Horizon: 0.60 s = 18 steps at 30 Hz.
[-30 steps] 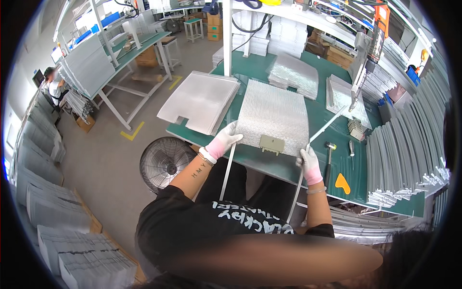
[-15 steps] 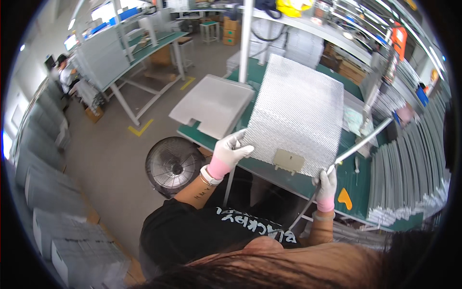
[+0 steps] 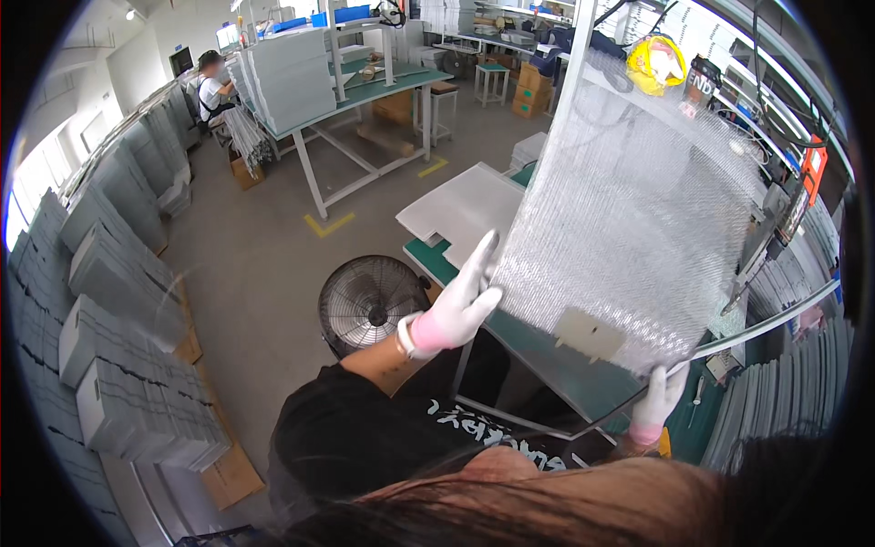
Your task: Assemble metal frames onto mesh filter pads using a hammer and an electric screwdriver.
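Note:
A silvery mesh sheet [image 3: 629,219] is raised and tilted in front of me, with a beige rectangular plate [image 3: 590,335] near its lower edge. My left hand [image 3: 463,301], in a white and pink glove, holds the sheet's left edge, fingers long and thumb apart. Gloved alike, my right hand [image 3: 661,399] grips around the lower right corner. A thin pale frame strip [image 3: 766,323] also passes through or beside that hand; whether it is gripped too I cannot tell. Behind the sheet, flat light-grey panels [image 3: 456,205] lie stacked on the green table [image 3: 428,260].
A black floor fan [image 3: 372,305] stands left of the table. Grey panels [image 3: 775,383] are racked upright at the right, and more stacks [image 3: 137,410] line the left. An orange tool [image 3: 814,169] hangs at the right. A person [image 3: 214,91] sits far left beside another workbench [image 3: 365,102].
The mesh sheet has come up and nearer, tilting more upright, with both hands still at its edges. My view has swung left. The right hand sits lower in the picture.

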Available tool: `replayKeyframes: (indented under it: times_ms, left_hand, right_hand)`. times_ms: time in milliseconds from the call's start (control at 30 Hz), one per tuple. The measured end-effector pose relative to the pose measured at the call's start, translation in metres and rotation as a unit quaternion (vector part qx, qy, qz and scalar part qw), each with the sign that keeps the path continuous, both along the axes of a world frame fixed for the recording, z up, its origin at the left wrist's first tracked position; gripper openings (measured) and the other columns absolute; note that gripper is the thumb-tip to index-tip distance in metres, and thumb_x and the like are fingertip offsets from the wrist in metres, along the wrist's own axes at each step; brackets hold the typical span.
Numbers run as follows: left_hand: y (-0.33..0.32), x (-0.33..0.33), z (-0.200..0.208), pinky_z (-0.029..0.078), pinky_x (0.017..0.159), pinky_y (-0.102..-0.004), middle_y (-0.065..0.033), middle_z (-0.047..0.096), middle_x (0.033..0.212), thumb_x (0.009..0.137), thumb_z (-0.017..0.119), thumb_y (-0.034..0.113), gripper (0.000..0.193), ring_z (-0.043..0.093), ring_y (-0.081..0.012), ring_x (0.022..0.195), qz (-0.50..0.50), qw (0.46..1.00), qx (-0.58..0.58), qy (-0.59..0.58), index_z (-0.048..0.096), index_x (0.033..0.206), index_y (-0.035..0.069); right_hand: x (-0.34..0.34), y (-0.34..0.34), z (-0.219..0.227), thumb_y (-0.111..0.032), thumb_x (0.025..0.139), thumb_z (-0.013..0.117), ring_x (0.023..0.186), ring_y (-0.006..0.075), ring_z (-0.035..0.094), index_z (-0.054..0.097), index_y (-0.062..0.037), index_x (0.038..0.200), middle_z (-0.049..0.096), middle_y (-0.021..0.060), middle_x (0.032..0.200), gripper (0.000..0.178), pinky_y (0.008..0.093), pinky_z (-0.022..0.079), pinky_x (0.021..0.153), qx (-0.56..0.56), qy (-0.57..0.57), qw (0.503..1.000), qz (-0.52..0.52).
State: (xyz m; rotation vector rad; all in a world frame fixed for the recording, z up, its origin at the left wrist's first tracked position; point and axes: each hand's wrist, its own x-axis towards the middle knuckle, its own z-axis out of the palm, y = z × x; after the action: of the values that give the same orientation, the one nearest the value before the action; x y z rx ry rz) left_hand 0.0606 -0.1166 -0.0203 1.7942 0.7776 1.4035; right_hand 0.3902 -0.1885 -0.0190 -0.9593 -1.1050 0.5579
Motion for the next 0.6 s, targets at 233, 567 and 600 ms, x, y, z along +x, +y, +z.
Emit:
replayKeyframes:
  times_ms: [233, 567, 600]
  left_hand:
    - [0.118, 0.056, 0.059, 0.031, 0.109, -0.0325, -0.0120, 0.042, 0.142, 0.097, 0.051, 0.013, 0.055, 0.042, -0.0173, 0.130, -0.303, 0.931, -0.073, -0.188, 0.027, 0.143, -0.005]
    - [0.133, 0.102, 0.016, 0.034, 0.055, -0.0195, 0.0090, 0.043, 0.068, 0.090, 0.065, 0.010, 0.014, 0.037, 0.0000, 0.063, -0.125, 0.975, -0.023, -0.180, 0.055, 0.099, 0.003]
    - [0.137, 0.102, 0.012, 0.033, 0.056, -0.0196, 0.0087, 0.043, 0.069, 0.090, 0.064, 0.009, 0.013, 0.036, -0.0002, 0.063, -0.115, 0.980, -0.016, -0.160, 0.055, 0.098, 0.003]
  right_hand:
    - [0.045, 0.057, 0.033, -0.011, 0.095, 0.055, 0.061, 0.0028, 0.027, 0.034, -0.0127, 0.066, 0.031, -0.0074, 0.065, 0.036, 0.0232, 0.024, 0.053, 0.079, -0.070, 0.978, -0.179]
    - [0.061, 0.059, 0.000, -0.005, 0.089, 0.059, 0.067, 0.0050, 0.039, 0.051, -0.0036, 0.082, 0.046, -0.0047, 0.073, 0.011, 0.0222, 0.034, 0.060, 0.094, -0.149, 0.944, -0.278]
    - [0.062, 0.060, -0.001, -0.004, 0.089, 0.058, 0.072, 0.0054, 0.043, 0.055, -0.0013, 0.093, 0.052, -0.0031, 0.080, 0.006, 0.0218, 0.037, 0.065, 0.101, -0.129, 0.952, -0.259]
